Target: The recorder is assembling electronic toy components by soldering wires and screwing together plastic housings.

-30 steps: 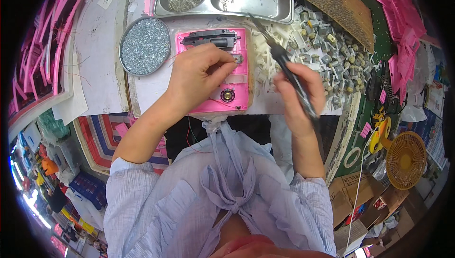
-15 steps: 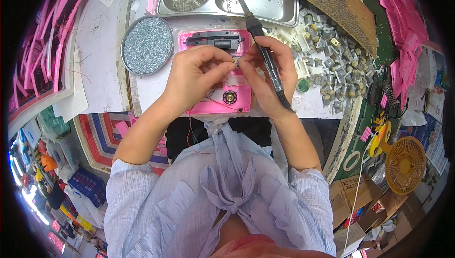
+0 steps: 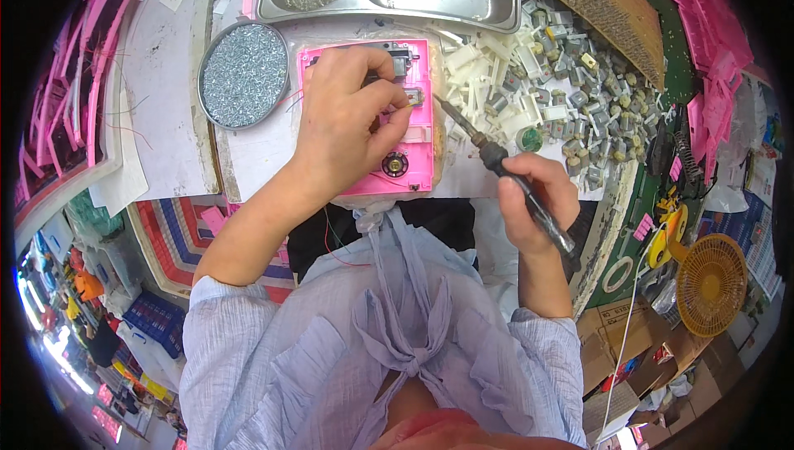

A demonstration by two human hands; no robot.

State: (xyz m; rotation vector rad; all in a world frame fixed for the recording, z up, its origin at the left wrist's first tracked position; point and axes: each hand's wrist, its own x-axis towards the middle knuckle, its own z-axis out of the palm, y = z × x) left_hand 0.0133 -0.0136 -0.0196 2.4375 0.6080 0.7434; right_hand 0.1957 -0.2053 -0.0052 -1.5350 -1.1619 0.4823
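A pink plastic casing (image 3: 423, 175) lies on the bench in front of me, with a grey-black part (image 3: 404, 59) near its far edge and a small round speaker (image 3: 394, 165) near its close edge. My left hand (image 3: 343, 115) rests over the casing, thumb and fingertips pinched beside a small metal part (image 3: 415, 98). Whatever is between those fingertips is too small to name. To the right of the casing, my right hand (image 3: 539, 202) grips a black soldering iron (image 3: 494, 156). Its tip points up and left, just off the casing's right edge. Thin wires (image 3: 327, 222) hang from the casing's near side.
A round tin (image 3: 287, 86) full of small screws stands left of the casing. Behind is a steel compartment tray (image 3: 389, 14). Small grey motor-like blocks (image 3: 579, 102) and white plastic pieces (image 3: 480, 65) are heaped at the right, by a brown board (image 3: 595, 3).
My right hand has drawn back to the right and nearer to me, and the iron's tip has swung down beside the casing. The left hand stays over the casing, still pinched.
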